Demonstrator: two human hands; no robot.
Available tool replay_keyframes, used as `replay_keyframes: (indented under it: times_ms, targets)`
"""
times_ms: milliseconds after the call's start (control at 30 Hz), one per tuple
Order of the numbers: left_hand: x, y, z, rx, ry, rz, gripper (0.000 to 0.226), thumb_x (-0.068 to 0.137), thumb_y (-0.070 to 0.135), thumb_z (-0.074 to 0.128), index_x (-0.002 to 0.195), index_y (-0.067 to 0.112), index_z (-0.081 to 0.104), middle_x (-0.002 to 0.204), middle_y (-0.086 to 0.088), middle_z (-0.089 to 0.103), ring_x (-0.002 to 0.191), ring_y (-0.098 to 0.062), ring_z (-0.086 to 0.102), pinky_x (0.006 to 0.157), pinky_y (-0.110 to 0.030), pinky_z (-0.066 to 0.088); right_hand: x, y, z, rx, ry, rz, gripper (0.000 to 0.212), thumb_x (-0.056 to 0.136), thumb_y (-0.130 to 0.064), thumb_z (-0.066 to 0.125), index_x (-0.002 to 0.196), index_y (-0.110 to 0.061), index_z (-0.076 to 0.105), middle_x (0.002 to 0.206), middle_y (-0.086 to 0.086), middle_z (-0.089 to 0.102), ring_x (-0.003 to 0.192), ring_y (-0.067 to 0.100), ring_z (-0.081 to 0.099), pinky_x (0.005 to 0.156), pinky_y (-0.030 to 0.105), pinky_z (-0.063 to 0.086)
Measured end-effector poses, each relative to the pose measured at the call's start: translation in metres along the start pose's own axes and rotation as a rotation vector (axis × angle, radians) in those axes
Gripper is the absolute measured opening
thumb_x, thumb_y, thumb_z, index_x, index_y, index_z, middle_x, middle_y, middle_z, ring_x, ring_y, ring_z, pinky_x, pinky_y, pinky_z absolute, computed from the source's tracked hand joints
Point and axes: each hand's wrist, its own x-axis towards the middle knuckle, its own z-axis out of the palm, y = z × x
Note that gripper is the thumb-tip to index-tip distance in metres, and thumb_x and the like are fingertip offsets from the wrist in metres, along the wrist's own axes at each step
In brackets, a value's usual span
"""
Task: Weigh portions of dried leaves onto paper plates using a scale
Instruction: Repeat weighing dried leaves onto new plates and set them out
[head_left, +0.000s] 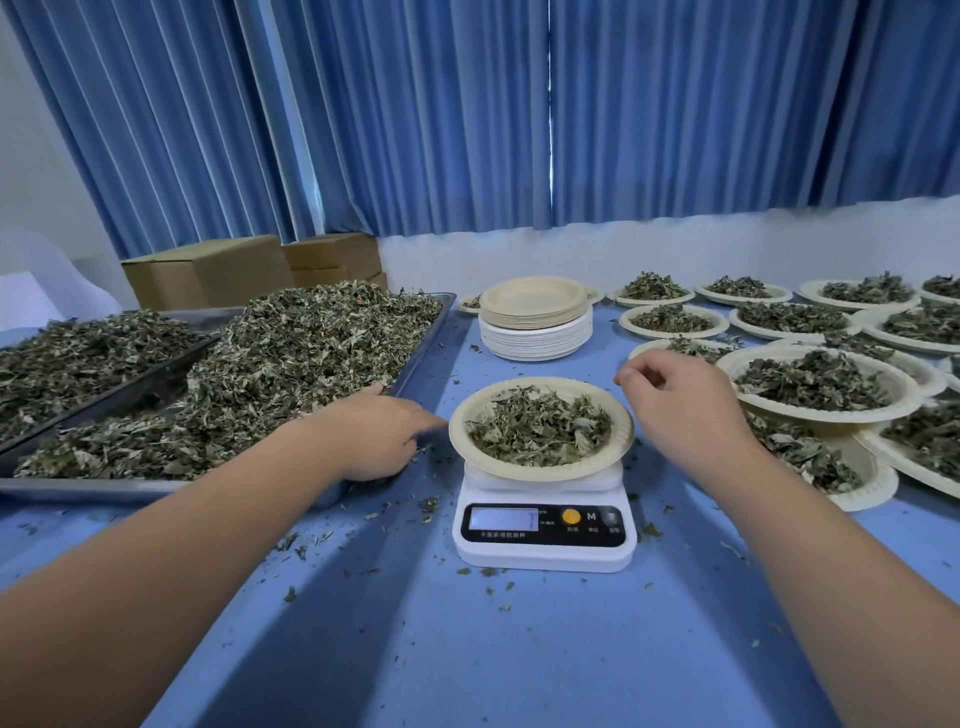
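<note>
A white digital scale (543, 535) stands in the middle of the blue table. On it sits a paper plate (618, 415) holding a heap of dried leaves (537, 423). My left hand (374, 436) lies just left of the plate, over the corner of a metal tray, one finger stretched toward the plate's rim. My right hand (685, 405) hovers at the plate's right edge, fingers curled loosely, fingertips pinched together; whether they hold leaf bits I cannot tell. A big metal tray (421, 353) piled with dried leaves (291, 364) fills the left side.
A stack of unused paper plates (535, 317) stands behind the scale. Several filled plates (815, 384) cover the right side, some stacked. A second tray of leaves (78, 358) and cardboard boxes (218, 270) sit at far left. Leaf crumbs scatter over the table (467, 649).
</note>
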Motion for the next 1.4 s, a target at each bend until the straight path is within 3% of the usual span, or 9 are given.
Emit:
replay_keyframes:
  times_ms: [167,267,367,467,800,1033,1167,1267,1400]
  targets:
    - [-0.003,0.008,0.006,0.010,-0.084,0.039,0.051,0.099,0.021,0.030,0.148,0.034,0.032,0.150,0.008,0.042,0.134,-0.017,0.042,0.119,-0.051,0.006,0.000,0.001,0.001,0.020,-0.012,-0.008,0.019,0.093,-0.020,0.054,0.079,-0.021,0.068,0.060,-0.013,0.056,0.055,0.000,0.048,0.053,0.017,0.033]
    - [-0.006,0.008,0.001,0.075,-0.125,0.033,0.049,0.099,0.025,0.031,0.147,0.029,0.037,0.145,0.001,0.049,0.130,-0.020,0.046,0.117,-0.046,0.024,0.001,0.001,0.001,0.014,-0.008,-0.009,0.020,0.092,-0.021,0.054,0.078,-0.021,0.068,0.059,-0.014,0.057,0.052,-0.002,0.049,0.052,0.017,0.032]
    - [-0.012,0.011,-0.002,0.131,-0.163,0.030,0.045,0.095,0.022,0.038,0.139,0.024,0.045,0.123,-0.006,0.058,0.111,-0.025,0.056,0.097,-0.042,0.046,0.001,0.002,0.002,0.014,-0.008,-0.008,0.020,0.092,-0.021,0.054,0.078,-0.020,0.069,0.057,-0.013,0.056,0.053,-0.005,0.050,0.051,0.018,0.032]
    - [-0.018,0.014,-0.003,0.177,-0.146,0.021,0.041,0.090,0.013,0.040,0.129,0.019,0.052,0.109,-0.007,0.058,0.098,-0.026,0.058,0.084,-0.043,0.053,0.001,0.002,0.003,0.019,-0.006,-0.010,0.021,0.091,-0.020,0.055,0.078,-0.017,0.070,0.055,-0.013,0.054,0.054,-0.007,0.051,0.051,0.020,0.032]
    - [-0.016,0.032,0.009,0.352,-0.007,-0.139,0.023,0.087,0.000,0.051,0.103,0.013,0.060,0.107,-0.008,0.060,0.096,-0.030,0.063,0.072,-0.034,0.044,0.000,0.002,0.002,0.032,-0.007,-0.020,0.021,0.091,-0.018,0.055,0.076,-0.020,0.069,0.054,-0.014,0.054,0.054,-0.005,0.051,0.052,0.022,0.034]
    - [-0.013,0.033,0.016,0.316,0.077,-0.169,0.025,0.088,0.000,0.050,0.107,0.015,0.053,0.110,-0.006,0.055,0.099,-0.027,0.061,0.086,-0.036,0.039,0.000,0.001,0.002,0.008,-0.018,-0.015,0.021,0.092,-0.020,0.055,0.075,-0.021,0.067,0.060,-0.010,0.058,0.055,0.002,0.049,0.052,0.019,0.034]
    - [-0.016,0.031,0.010,0.169,0.178,-0.177,0.021,0.089,0.002,0.046,0.101,0.017,0.054,0.110,-0.005,0.057,0.099,-0.026,0.060,0.086,-0.034,0.044,0.000,0.000,0.002,0.007,-0.019,-0.015,0.021,0.092,-0.019,0.055,0.077,-0.020,0.069,0.061,-0.010,0.059,0.058,0.002,0.051,0.053,0.020,0.035]
    - [-0.022,0.020,-0.004,-0.252,0.447,-0.225,0.031,0.091,0.004,0.048,0.112,0.017,0.066,0.114,-0.001,0.065,0.100,-0.019,0.061,0.091,-0.031,0.049,-0.001,0.000,0.002,0.014,-0.014,-0.017,0.022,0.091,-0.019,0.055,0.074,-0.021,0.068,0.059,-0.010,0.059,0.055,0.002,0.050,0.052,0.022,0.036]
    - [-0.031,-0.011,-0.019,-0.404,0.646,-0.343,0.028,0.093,0.006,0.053,0.113,0.018,0.069,0.109,-0.001,0.067,0.066,-0.006,0.056,0.055,-0.020,0.047,-0.001,0.000,0.001,0.019,-0.006,-0.007,0.024,0.090,-0.020,0.054,0.070,-0.027,0.065,0.056,-0.012,0.057,0.051,-0.002,0.051,0.050,0.021,0.034]
